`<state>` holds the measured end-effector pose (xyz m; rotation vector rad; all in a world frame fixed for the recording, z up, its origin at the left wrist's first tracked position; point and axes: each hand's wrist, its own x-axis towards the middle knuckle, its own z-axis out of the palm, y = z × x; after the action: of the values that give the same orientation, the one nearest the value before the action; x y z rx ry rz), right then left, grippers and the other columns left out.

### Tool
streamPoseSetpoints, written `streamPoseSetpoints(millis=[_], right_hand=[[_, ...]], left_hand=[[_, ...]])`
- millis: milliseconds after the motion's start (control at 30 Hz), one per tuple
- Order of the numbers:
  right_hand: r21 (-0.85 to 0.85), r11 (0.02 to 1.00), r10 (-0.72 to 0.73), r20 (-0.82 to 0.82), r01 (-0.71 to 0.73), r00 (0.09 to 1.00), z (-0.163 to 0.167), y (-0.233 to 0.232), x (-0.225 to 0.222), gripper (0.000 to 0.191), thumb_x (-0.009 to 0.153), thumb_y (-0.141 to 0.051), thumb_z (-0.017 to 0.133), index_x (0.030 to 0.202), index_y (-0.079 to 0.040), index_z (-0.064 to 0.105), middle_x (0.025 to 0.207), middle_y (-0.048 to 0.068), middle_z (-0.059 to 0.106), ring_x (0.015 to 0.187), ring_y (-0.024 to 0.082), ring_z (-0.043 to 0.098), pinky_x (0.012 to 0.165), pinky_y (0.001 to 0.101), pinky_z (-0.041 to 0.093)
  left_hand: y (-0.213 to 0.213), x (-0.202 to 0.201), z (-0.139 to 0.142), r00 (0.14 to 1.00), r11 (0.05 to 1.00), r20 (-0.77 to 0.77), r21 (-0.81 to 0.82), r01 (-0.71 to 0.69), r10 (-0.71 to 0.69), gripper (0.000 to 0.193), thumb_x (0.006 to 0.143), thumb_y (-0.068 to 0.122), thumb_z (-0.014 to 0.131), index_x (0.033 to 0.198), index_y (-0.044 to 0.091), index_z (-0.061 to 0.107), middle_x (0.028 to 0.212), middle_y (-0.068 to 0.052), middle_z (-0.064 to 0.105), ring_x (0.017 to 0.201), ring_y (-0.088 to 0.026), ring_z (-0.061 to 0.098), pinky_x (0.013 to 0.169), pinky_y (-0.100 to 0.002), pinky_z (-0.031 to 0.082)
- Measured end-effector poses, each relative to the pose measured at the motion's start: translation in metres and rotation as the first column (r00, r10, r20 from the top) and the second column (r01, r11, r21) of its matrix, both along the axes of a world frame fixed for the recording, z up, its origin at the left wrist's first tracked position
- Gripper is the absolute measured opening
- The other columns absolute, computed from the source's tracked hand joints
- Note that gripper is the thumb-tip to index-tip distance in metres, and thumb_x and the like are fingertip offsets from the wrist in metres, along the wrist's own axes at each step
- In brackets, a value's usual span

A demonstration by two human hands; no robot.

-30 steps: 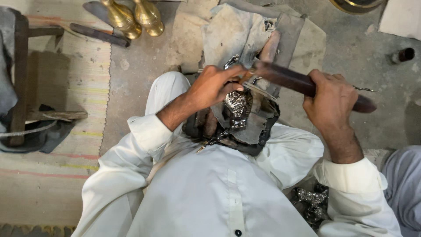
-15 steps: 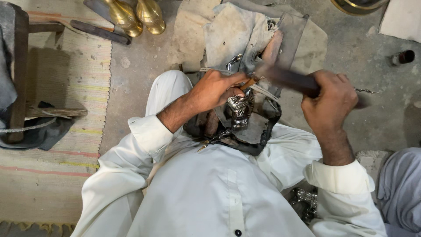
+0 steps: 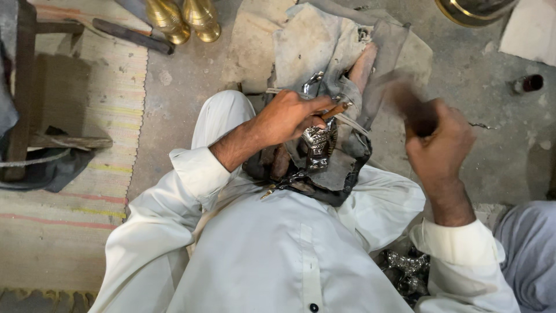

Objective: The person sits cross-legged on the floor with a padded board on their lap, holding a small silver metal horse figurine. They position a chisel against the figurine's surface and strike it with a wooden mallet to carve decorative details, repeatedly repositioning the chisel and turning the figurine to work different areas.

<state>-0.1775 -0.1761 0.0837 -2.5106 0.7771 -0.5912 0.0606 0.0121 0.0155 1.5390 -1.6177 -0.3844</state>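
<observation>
Both your hands are gripping tools: your left hand [image 3: 286,116] pinches a thin brown punch [image 3: 335,110] against the silvery embossed metal piece [image 3: 317,145] just under its fingers, while your right hand [image 3: 440,145] clenches a blurred dark hammer handle [image 3: 405,101]. Grey cloth [image 3: 324,40] lies beyond your left hand; two brass vases [image 3: 182,20] stand farther off.

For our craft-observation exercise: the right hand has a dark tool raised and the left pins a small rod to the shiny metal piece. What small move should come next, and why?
Probably a short downward tap: the right hand holds the dark, motion-blurred tool raised to the right of the thin rod, whose tip the left hand steadies against the embossed silver piece. The rod is set in place and the striker is up, so bringing it down on the rod's end seems likely.
</observation>
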Motion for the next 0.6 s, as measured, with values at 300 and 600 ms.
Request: streamPoseSetpoints(millis=[300,600], right_hand=[[-0.255,0.966,0.013,-0.106,-0.040,0.994,-0.023,-0.005,-0.010,0.021,0.082,-0.002,0.079,0.098,-0.004,0.065,0.091,0.012,0.069,0.085,0.034,0.065,0.077,0.0406,0.050],[-0.119,0.992,0.019,-0.080,-0.029,0.997,-0.017,-0.007,-0.015,0.021,0.086,-0.002,0.077,0.102,-0.003,0.064,0.094,0.016,0.065,0.089,0.036,0.064,0.080,0.0443,0.048]], left_hand=[[-0.002,0.002,0.002,1.000,0.999,0.003,0.045,0.030,-0.031,0.036,0.090,0.012,0.075,0.123,0.007,0.062,0.075,-0.012,0.072,0.069,-0.034,0.072,0.062,-0.045,0.054],[-0.005,0.002,-0.003,0.998,0.999,0.034,-0.014,0.048,-0.047,0.037,0.093,0.021,0.077,0.125,0.009,0.063,0.078,-0.014,0.071,0.069,-0.035,0.070,0.063,-0.046,0.053]])
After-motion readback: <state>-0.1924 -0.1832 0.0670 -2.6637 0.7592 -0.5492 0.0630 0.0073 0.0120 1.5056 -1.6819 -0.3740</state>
